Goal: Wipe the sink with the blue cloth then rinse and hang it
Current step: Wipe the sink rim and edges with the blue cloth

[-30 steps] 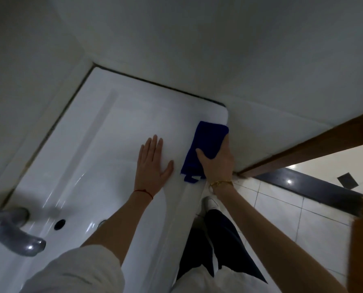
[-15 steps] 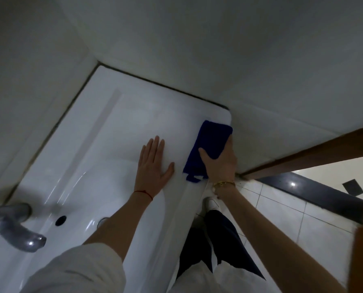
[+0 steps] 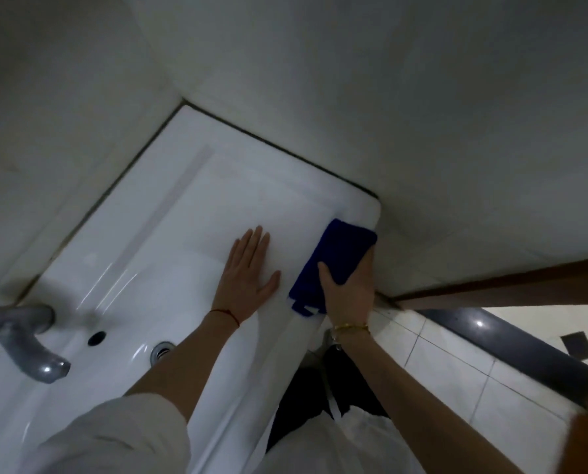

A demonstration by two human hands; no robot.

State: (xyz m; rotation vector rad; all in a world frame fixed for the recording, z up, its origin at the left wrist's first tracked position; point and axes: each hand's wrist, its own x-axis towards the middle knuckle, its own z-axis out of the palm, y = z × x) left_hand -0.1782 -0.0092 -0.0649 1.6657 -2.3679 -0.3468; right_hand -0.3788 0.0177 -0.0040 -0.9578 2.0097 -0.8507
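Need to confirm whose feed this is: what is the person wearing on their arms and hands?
Both hands are bare, no gloves. The left hand has a thin red string at the wrist and a pale rolled sleeve near the elbow. The right hand has a gold bracelet; its forearm is bare.

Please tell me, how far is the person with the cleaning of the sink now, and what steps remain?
Wiping is in hand: the right hand holds the blue cloth against the sink at its right front corner, while the left hand rests flat beside it. How much is already wiped cannot be told. Left: the basin near the faucet, then rinsing and hanging the cloth; no water runs yet.
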